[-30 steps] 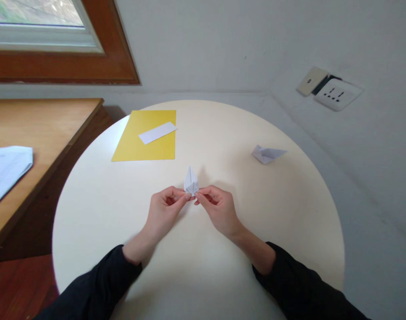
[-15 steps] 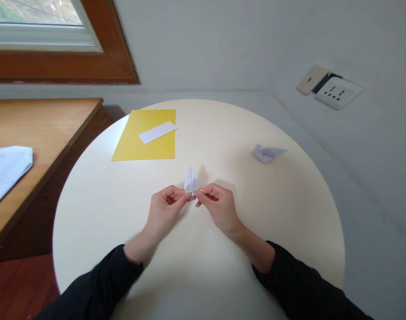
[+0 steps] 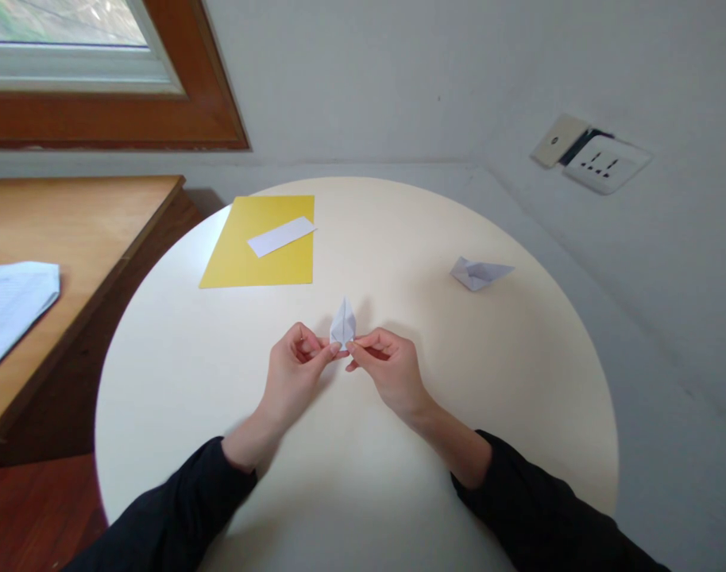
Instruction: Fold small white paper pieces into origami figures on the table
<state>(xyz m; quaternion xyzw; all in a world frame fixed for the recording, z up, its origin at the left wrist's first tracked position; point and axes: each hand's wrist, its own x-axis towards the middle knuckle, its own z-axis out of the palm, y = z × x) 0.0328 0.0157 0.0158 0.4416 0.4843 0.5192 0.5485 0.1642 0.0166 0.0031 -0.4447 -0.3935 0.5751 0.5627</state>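
Note:
A small white folded paper piece (image 3: 342, 322) stands point-up above the middle of the round cream table (image 3: 518, 381). My left hand (image 3: 291, 377) pinches its lower left corner with thumb and forefinger. My right hand (image 3: 387, 373) pinches its lower right corner the same way. Both wrists hover just over the tabletop, and dark sleeves cover my forearms.
A yellow sheet (image 3: 259, 242) with a white paper strip (image 3: 280, 236) on it lies at the table's far left. A finished white paper boat (image 3: 477, 273) sits at the right. A wooden desk (image 3: 71, 238) with white papers (image 3: 9, 306) stands to the left. Wall sockets (image 3: 604, 163) are on the right wall.
The folded piece has risen slightly and its tip has turned a little to the right. My fingers have drawn closer together at its base.

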